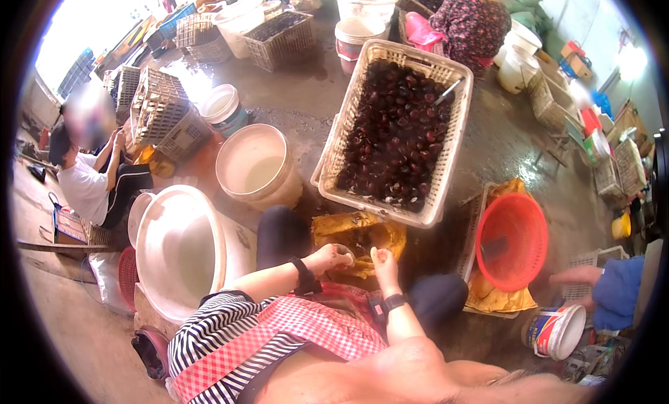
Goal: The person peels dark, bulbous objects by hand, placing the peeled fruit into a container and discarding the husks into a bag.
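My left hand (332, 259) is closed over the near side of a yellow sack (333, 230), with the fingers curled round a small thing I cannot make out. Just to its right, my right hand (382, 263) is closed with fingers pinched; what they hold, if anything, is hidden. The hands are slightly apart. Beyond the sack stands a tilted pale plastic crate (446, 174) full of dark reddish-brown round pieces (397, 132) that look like water chestnuts. A thin tool with a pale handle (449, 90) lies on them at the far right.
At my left stand a large white tub (216, 257) and a white bucket (282, 188). A red basket (511, 278) sits at my right, above another yellow sack (495, 299), with a white paint bucket (568, 334) nearby. Other people sit left (90, 181), far right (470, 24) and right (617, 292).
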`<state>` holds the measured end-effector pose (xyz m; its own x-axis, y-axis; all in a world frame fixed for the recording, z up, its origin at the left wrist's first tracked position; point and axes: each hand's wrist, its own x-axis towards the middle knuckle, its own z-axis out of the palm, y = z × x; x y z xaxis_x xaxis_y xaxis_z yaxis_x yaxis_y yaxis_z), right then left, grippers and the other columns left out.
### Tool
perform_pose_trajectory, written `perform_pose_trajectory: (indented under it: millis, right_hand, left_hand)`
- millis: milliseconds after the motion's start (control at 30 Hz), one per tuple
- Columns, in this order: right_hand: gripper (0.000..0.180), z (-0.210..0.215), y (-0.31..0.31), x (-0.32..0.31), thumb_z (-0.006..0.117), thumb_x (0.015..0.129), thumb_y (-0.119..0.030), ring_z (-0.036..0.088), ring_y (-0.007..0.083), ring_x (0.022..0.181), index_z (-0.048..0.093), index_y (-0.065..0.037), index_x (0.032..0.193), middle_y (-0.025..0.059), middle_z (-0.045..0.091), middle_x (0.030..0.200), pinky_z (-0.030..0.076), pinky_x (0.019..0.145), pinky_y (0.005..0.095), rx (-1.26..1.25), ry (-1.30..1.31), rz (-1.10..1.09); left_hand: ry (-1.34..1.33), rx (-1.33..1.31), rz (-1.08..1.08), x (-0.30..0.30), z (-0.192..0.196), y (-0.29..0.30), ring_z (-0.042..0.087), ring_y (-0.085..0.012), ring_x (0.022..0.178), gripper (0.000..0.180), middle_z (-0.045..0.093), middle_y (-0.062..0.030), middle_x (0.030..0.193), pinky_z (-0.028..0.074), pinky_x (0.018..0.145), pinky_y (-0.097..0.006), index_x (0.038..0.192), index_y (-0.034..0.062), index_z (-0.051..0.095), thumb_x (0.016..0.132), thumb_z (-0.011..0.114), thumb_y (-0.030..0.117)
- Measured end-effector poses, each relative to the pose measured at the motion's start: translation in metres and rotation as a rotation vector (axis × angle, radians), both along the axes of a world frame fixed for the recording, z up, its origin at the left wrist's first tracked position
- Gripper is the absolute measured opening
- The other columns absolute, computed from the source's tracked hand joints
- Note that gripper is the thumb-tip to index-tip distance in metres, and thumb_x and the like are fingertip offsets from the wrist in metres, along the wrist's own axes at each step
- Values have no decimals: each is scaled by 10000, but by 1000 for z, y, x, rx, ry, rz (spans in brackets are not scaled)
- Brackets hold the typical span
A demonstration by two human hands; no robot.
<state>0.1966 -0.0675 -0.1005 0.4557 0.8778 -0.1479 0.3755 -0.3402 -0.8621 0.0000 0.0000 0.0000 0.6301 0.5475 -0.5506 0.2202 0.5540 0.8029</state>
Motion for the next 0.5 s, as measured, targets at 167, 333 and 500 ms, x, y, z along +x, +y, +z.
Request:
perform_pose_trajectory:
  millis: [167,333,500]
  right_hand:
    - [455,44,-43,-56,670,915,-476,621,168,700,610,-55,1078,72,637,770,496,668,312,191,256,172]
    - [372,23,-34,-39,717,908,-372,622,152,753,619,-31,1022,64,674,838,501,696,300,210,337,27]
    - [212,15,-36,-33,670,961,-246,549,68,739,621,-44,1004,-18,635,882,463,691,240,-174,212,-64]
  left_hand:
    - [152,-28,13,-30,4,-44,515,-66,685,101,603,38,763,422,637,-233,844,38,673,902,668,121]
    - [103,156,30,-15,16,-38,506,-58,723,232,591,18,760,420,638,-276,860,38,664,927,663,261]
    - [80,-18,61,-15,41,-42,518,-41,754,248,620,37,826,427,622,-234,992,49,669,959,650,294]
